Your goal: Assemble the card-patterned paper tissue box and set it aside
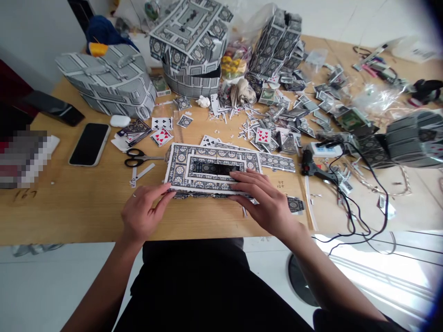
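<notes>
The left hand is resting half-open, its fingertips touching the near edge of a flat card-covered panel. The right hand is pressing open on the panel's right side, fingers spread, with neither hand closing around it. In the head view, the panel is lying on a wooden table, its long axis running left to right. Handwritten 167 is showing on the table, and scissors are lying just beside the panel.

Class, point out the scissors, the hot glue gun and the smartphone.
Scissors [143,157]: head view, on the black handle.
Hot glue gun [308,161]: head view, on the black body.
Smartphone [90,144]: head view, on the dark screen.
</notes>
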Demonstrator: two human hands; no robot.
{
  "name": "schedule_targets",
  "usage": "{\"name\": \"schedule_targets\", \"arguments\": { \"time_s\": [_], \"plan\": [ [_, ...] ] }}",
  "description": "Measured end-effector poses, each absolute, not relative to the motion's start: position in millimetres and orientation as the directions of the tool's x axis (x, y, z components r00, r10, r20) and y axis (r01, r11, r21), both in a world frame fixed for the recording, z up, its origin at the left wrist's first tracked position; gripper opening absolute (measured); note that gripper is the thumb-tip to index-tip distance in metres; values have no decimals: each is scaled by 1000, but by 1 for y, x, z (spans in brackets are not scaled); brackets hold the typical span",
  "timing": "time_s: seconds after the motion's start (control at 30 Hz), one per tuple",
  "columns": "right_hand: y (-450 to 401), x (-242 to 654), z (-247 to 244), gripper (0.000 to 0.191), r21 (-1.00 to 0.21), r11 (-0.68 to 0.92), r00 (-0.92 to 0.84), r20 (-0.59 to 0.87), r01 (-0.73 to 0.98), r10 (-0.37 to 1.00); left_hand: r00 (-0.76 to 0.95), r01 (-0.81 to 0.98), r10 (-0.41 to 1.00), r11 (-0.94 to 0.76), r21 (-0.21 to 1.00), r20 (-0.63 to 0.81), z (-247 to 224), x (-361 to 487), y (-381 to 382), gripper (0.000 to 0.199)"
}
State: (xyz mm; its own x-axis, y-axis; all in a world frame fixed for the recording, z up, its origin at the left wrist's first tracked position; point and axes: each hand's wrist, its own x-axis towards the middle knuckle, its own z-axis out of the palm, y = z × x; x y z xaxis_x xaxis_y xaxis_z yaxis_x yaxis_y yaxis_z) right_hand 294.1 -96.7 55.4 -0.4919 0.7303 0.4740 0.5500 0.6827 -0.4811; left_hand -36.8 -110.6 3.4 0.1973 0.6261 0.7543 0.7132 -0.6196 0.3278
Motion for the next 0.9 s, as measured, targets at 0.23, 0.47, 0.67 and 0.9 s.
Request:
{"name": "schedule_targets", "arguments": {
  "time_s": [0.23,0.47,0.67,0.9],
  "plan": [
    [-87,284,73,13,-411,697,-568,405,587,717,174,697,640,-617,366,748,4,-36,-113,50],
    [-56,251,96,16,-402,705,-736,104,584,669,174,720,654,-595,358,736,5,-36,-113,46],
    [-54,244,88,20,-546,628,-734,34,555,678,164,681,677,-604,414,718,7,-36,-119,42],
    [-57,249,82,24,-573,614,-712,74,542,698,-70,641,851,-361,677,520,29,-59,-100,22]
  ]
}}
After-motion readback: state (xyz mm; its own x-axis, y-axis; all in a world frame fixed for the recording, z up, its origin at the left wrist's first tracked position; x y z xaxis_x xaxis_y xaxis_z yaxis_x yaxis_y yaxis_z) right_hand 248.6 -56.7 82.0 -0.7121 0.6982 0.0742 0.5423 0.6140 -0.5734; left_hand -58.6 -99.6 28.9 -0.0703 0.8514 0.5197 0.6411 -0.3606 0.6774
